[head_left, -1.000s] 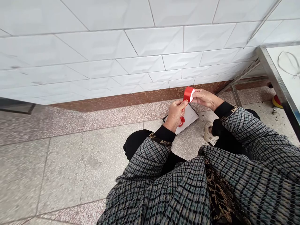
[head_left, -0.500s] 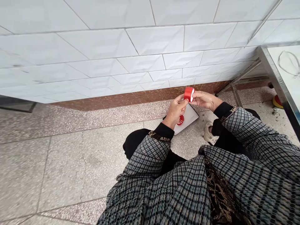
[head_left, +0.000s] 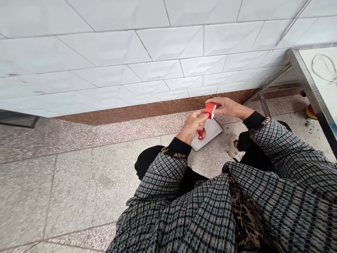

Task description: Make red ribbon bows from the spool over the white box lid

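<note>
Between my two hands is a small roll of red ribbon or tape [head_left: 210, 109] with a white core, its open side turned to the right. My left hand [head_left: 191, 126] grips it from the left, the thumb lying against its lower front. Fingers of my right hand [head_left: 225, 106] reach over the roll's top and right edge, closed on it. Just below my left hand shows a red ring-shaped thing [head_left: 201, 134], seen against a white board [head_left: 212, 131] with a dark edge on the floor. Whether the ring rests on the board or hangs above it, I cannot tell.
White wall tiles [head_left: 184, 42] rise in front, above a brown skirting [head_left: 131, 110]. A metal-framed table [head_left: 310, 88] stands at right, a thin wire loop [head_left: 323, 68] on its top. Beneath it lies a red and yellow object [head_left: 311, 111]. The floor [head_left: 118, 168] is speckled stone.
My right hand has shifted from the core side to over the roll's top. The roll has tilted and come slightly lower and left. More of the red ring shows.
</note>
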`<state>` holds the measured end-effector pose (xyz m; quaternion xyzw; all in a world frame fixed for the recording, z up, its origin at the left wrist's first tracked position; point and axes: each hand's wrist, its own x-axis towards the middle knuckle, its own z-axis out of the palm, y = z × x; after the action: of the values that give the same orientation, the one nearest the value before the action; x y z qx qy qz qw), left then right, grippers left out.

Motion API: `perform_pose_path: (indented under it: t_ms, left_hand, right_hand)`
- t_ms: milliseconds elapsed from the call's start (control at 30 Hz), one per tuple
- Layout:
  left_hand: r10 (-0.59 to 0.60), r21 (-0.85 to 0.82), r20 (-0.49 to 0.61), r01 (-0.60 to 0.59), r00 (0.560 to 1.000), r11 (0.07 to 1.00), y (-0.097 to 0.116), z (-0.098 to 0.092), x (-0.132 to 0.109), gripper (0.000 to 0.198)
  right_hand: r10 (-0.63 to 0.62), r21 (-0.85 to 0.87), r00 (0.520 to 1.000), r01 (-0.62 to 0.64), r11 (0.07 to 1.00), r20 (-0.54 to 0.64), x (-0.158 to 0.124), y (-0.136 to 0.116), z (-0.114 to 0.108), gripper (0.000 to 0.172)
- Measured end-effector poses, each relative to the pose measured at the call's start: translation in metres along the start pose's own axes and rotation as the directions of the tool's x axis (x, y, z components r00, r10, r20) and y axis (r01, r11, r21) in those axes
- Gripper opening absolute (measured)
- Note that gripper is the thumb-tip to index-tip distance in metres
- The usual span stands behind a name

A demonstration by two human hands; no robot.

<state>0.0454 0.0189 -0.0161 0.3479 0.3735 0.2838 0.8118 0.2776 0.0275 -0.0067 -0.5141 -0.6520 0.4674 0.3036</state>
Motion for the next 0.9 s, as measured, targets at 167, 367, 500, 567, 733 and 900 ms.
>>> perform_pose_path:
  t_ms: [167, 367, 500, 567, 733, 900]
  left_hand:
    - [-0.030, 0.040, -0.001, 0.030, 1.000, 0.999, -0.005, -0.002, 0.002, 0.035]
    - [-0.031, 0.043, -0.017, 0.032, 0.999, 0.999, -0.009, -0.004, 0.007, 0.033]
    - [-0.033, 0.045, -0.032, 0.034, 0.999, 0.998, -0.005, 0.000, 0.005, 0.030]
    - [-0.024, 0.033, -0.054, 0.026, 0.998, 0.999, -0.003, 0.005, 0.004, 0.028]
    - [0.043, -0.024, -0.223, -0.050, 0.974, 0.998, -0.003, 0.013, 0.003, 0.026]
    - [0.025, 0.015, -0.206, -0.022, 0.978, 1.000, -0.004, 0.012, 0.001, 0.037]
  right_hand:
    - [-0.124, -0.211, 0.992, 0.128, 0.969, 0.030, -0.001, 0.001, 0.000, 0.047]
    - [-0.137, -0.288, 0.991, 0.129, 0.949, -0.007, -0.007, 0.006, 0.008, 0.044]
    - [-0.112, -0.280, 0.992, 0.094, 0.955, -0.049, -0.008, 0.004, 0.013, 0.038]
    - [-0.101, -0.248, 0.991, 0.076, 0.966, -0.090, -0.007, 0.000, 0.015, 0.036]
    - [-0.027, -0.192, 0.980, -0.011, 0.981, -0.197, -0.001, -0.001, 0.012, 0.035]
    - [0.044, -0.195, 0.947, -0.111, 0.975, -0.318, 0.007, 0.015, 0.001, 0.047]
